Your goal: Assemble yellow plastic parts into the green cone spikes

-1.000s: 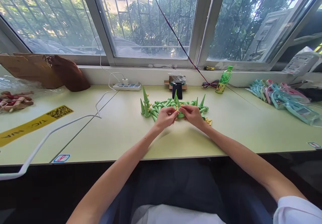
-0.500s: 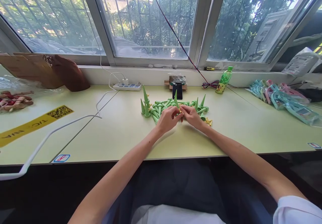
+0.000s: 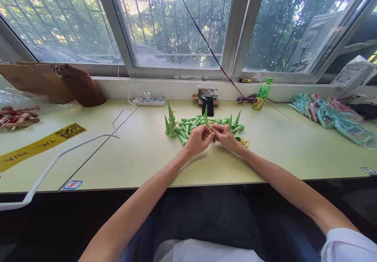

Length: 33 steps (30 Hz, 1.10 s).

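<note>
My left hand (image 3: pixel 198 139) and my right hand (image 3: pixel 225 135) meet fingertip to fingertip over the table. A small yellow piece (image 3: pixel 210 131) shows between their pinched fingers, mostly covered by them. Right behind the fingertips a green pointed plastic spike (image 3: pixel 206 113) stands upright; its base is hidden by my hands. Around both hands spreads a heap of green spikes (image 3: pixel 187 125), some lying and some upright. More upright green spikes (image 3: pixel 171 122) stand left of the heap. Small yellow pieces (image 3: pixel 244 142) lie beside my right wrist.
Behind the heap, a black phone (image 3: pixel 207 106) leans on a small box (image 3: pixel 217 101). A green-capped bottle (image 3: pixel 262 94) and a power strip (image 3: pixel 149 101) stand along the wall. A white cable (image 3: pixel 88 138) crosses the left side. Bagged pastel items (image 3: pixel 338 117) lie right.
The left hand has shifted slightly right and down, against the right fingertips. The yellow piece has come into view between the fingers and turned a little.
</note>
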Each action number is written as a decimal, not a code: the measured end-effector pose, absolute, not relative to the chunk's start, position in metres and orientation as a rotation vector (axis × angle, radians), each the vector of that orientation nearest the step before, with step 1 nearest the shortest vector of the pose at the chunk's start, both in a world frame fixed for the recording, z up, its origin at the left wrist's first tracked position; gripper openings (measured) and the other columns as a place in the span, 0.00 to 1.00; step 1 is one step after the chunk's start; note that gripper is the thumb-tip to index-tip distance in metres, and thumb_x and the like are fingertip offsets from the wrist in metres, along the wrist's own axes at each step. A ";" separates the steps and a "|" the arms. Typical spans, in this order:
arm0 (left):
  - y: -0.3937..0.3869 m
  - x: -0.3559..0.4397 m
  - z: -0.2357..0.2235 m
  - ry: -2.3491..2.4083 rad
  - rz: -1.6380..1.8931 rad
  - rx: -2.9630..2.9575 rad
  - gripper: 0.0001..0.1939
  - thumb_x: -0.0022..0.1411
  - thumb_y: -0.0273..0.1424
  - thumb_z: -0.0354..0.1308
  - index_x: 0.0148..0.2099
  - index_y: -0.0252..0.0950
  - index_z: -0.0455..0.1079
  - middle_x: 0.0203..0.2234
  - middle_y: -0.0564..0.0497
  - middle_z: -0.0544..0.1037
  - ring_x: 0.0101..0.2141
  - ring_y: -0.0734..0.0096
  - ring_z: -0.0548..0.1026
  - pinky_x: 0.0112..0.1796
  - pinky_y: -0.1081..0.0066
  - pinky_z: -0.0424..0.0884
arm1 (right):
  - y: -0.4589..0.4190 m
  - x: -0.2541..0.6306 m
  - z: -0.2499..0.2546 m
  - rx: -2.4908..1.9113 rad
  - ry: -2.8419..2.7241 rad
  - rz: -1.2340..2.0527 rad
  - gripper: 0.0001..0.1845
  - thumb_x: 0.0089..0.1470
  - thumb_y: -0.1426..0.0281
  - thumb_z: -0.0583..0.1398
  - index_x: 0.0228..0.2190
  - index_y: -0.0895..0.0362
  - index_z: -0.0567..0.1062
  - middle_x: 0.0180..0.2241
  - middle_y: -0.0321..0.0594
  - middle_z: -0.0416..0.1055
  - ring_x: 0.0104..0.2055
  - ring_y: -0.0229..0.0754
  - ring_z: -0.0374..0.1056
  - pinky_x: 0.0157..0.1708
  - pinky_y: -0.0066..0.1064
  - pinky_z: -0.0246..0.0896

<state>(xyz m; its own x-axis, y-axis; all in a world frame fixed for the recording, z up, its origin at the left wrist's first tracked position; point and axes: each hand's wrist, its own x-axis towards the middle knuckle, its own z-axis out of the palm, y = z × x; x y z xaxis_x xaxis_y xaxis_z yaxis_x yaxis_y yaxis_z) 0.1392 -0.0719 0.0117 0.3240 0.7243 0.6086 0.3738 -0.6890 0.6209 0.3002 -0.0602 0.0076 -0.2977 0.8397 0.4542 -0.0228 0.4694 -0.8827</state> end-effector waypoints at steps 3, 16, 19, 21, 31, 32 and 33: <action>-0.072 0.139 0.012 0.973 1.299 2.237 0.10 0.60 0.34 0.58 0.31 0.36 0.62 0.22 0.55 0.68 0.21 0.77 0.63 0.25 0.72 0.61 | -0.060 0.301 0.008 -0.728 -1.674 1.006 0.20 0.55 0.53 0.62 0.26 0.58 0.77 0.22 0.36 0.67 0.21 0.35 0.62 0.19 0.28 0.62; -0.072 0.139 0.013 0.975 1.285 2.255 0.11 0.61 0.35 0.58 0.30 0.36 0.61 0.21 0.55 0.67 0.21 0.77 0.62 0.26 0.73 0.60 | -0.061 0.300 0.007 -0.756 -1.693 0.970 0.22 0.56 0.51 0.60 0.25 0.57 0.73 0.22 0.35 0.66 0.21 0.35 0.62 0.19 0.28 0.62; -0.072 0.140 0.014 0.989 1.297 2.238 0.12 0.61 0.35 0.58 0.30 0.36 0.61 0.21 0.56 0.67 0.21 0.77 0.62 0.25 0.73 0.60 | -0.062 0.299 0.007 -0.737 -1.691 0.977 0.22 0.57 0.51 0.59 0.24 0.56 0.71 0.24 0.36 0.66 0.22 0.35 0.62 0.19 0.28 0.64; -0.072 0.140 0.014 1.008 1.299 2.226 0.12 0.61 0.36 0.58 0.30 0.36 0.61 0.20 0.56 0.66 0.21 0.77 0.61 0.25 0.72 0.60 | -0.061 0.298 0.006 -0.718 -1.687 0.983 0.22 0.57 0.51 0.59 0.24 0.56 0.70 0.25 0.36 0.66 0.22 0.35 0.62 0.19 0.29 0.64; -0.072 0.139 0.015 1.046 1.284 2.162 0.15 0.61 0.39 0.59 0.29 0.37 0.60 0.20 0.56 0.67 0.20 0.76 0.62 0.24 0.72 0.59 | -0.060 0.300 0.006 -0.755 -1.636 0.951 0.24 0.58 0.49 0.58 0.24 0.56 0.70 0.20 0.33 0.65 0.20 0.36 0.64 0.19 0.29 0.64; -0.072 0.139 0.015 1.043 1.287 2.160 0.15 0.61 0.40 0.59 0.29 0.37 0.60 0.20 0.56 0.67 0.20 0.76 0.62 0.24 0.72 0.59 | -0.060 0.300 0.006 -0.752 -1.633 0.950 0.24 0.58 0.49 0.58 0.24 0.56 0.70 0.20 0.34 0.65 0.20 0.36 0.64 0.18 0.29 0.64; -0.072 0.139 0.015 1.039 1.289 2.159 0.15 0.61 0.40 0.59 0.28 0.37 0.60 0.20 0.55 0.67 0.20 0.76 0.62 0.24 0.72 0.59 | -0.060 0.300 0.006 -0.747 -1.632 0.949 0.24 0.58 0.49 0.58 0.24 0.56 0.70 0.20 0.34 0.65 0.20 0.36 0.64 0.18 0.29 0.64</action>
